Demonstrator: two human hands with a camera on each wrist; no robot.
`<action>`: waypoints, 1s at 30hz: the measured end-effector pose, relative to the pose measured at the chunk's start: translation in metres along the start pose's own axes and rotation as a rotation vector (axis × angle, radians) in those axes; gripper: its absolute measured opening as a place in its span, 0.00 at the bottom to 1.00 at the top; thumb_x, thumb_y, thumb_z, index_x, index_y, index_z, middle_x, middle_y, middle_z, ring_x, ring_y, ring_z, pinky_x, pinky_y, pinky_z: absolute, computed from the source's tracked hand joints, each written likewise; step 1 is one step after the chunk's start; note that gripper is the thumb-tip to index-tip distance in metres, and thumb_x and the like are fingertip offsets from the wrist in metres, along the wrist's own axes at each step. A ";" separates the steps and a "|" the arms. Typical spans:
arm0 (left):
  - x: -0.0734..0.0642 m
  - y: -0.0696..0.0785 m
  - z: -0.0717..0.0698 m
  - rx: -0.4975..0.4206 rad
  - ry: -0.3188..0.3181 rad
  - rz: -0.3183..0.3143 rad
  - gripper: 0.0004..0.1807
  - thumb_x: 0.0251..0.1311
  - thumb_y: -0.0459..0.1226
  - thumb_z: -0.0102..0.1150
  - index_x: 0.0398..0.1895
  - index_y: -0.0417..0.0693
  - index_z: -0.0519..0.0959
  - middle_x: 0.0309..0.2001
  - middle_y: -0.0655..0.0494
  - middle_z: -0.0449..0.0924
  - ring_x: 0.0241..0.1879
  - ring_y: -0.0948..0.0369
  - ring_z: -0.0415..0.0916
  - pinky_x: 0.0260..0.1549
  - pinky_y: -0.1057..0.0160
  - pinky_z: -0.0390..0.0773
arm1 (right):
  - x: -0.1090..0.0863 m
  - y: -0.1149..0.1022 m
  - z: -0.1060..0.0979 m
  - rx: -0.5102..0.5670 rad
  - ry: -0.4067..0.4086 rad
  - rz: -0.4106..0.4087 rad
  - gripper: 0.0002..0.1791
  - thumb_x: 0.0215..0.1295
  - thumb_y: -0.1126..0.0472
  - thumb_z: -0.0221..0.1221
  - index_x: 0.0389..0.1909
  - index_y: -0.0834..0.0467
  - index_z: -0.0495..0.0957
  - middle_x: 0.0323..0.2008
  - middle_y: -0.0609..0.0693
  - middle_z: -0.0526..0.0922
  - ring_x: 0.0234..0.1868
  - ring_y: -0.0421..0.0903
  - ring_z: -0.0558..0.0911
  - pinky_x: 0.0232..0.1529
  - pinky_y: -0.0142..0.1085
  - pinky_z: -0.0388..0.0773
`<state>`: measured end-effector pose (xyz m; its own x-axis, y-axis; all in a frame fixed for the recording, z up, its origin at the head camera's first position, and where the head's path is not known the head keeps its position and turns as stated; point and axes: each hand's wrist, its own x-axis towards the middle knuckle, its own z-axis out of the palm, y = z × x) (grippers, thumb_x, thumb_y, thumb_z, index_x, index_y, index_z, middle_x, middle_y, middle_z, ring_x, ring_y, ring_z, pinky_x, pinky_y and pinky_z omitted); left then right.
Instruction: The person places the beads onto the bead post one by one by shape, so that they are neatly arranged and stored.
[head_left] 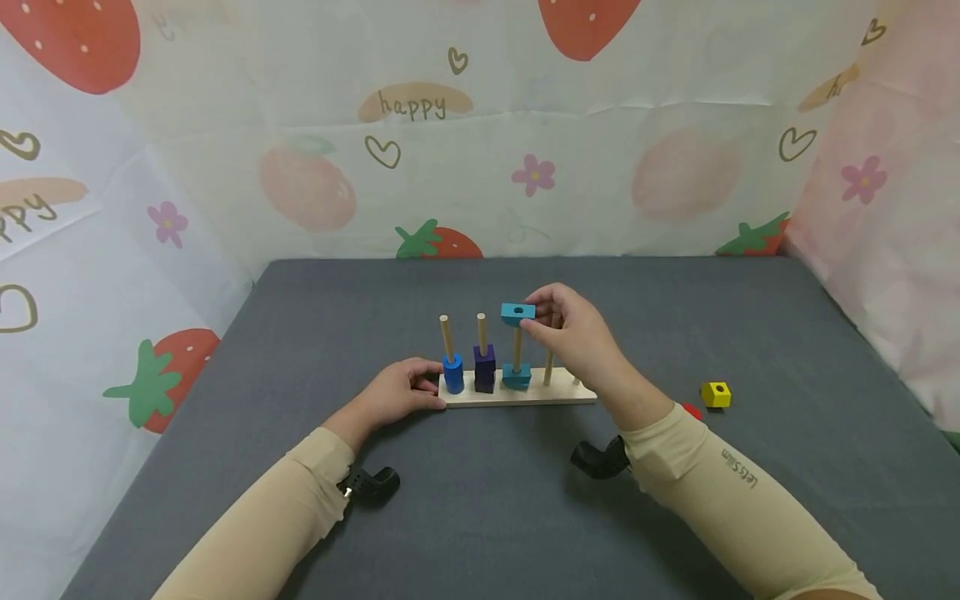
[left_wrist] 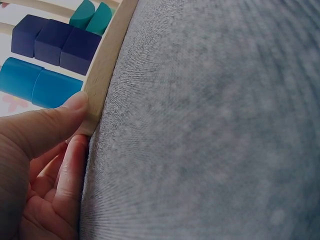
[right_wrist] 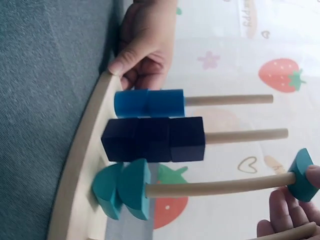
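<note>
My left hand (head_left: 396, 388) grips the left end of a pale wooden peg board (head_left: 525, 398), thumb on its edge and fingers curled beside it. Between thumb and fingers, my right hand (head_left: 576, 329) pinches a teal half-round block (head_left: 510, 314) with a hole, at the top of the third peg. Two teal half-round blocks (right_wrist: 132, 189) sit low on that same peg. The first peg carries two blue cylinders (right_wrist: 165, 103), the second three dark purple cubes (right_wrist: 187, 139). My right hand partly hides the pegs at the board's right end.
On the grey table (head_left: 480, 517), to the right, a yellow block (head_left: 712, 396) with a hole lies over something dark. A red piece (head_left: 692, 411) shows beside it, partly covered by my right sleeve (head_left: 705, 475). A printed cloth (head_left: 465, 183) stands behind the table.
</note>
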<state>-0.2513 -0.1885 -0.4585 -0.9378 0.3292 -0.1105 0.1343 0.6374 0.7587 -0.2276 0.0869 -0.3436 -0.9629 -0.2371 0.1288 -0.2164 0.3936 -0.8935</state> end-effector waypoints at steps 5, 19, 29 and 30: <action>-0.001 0.000 0.000 -0.001 0.003 0.003 0.27 0.47 0.40 0.69 0.53 0.47 0.75 0.38 0.56 0.77 0.35 0.63 0.74 0.37 0.64 0.73 | 0.000 0.005 0.004 0.048 0.029 -0.002 0.20 0.61 0.62 0.58 0.53 0.58 0.65 0.41 0.53 0.78 0.38 0.47 0.74 0.39 0.37 0.71; 0.000 0.001 0.000 -0.002 0.003 0.001 0.28 0.46 0.40 0.70 0.53 0.46 0.75 0.38 0.55 0.77 0.35 0.63 0.74 0.36 0.64 0.73 | -0.001 0.018 0.012 0.127 0.038 0.031 0.17 0.61 0.64 0.59 0.50 0.59 0.69 0.40 0.53 0.72 0.38 0.47 0.71 0.40 0.37 0.69; 0.000 0.000 0.000 0.005 0.002 0.004 0.28 0.46 0.41 0.70 0.53 0.46 0.75 0.37 0.56 0.77 0.34 0.63 0.74 0.36 0.64 0.73 | -0.004 0.027 0.018 0.160 0.043 0.095 0.16 0.62 0.63 0.57 0.49 0.60 0.68 0.40 0.53 0.70 0.40 0.47 0.69 0.44 0.38 0.68; 0.000 0.000 0.000 0.004 0.002 0.005 0.28 0.46 0.40 0.70 0.53 0.46 0.75 0.37 0.56 0.77 0.34 0.63 0.74 0.36 0.64 0.73 | -0.004 0.029 0.019 0.158 0.043 0.108 0.16 0.62 0.63 0.57 0.49 0.60 0.69 0.41 0.53 0.71 0.41 0.47 0.70 0.45 0.38 0.69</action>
<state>-0.2515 -0.1884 -0.4585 -0.9379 0.3305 -0.1054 0.1400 0.6385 0.7568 -0.2265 0.0827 -0.3778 -0.9858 -0.1617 0.0442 -0.0873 0.2699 -0.9589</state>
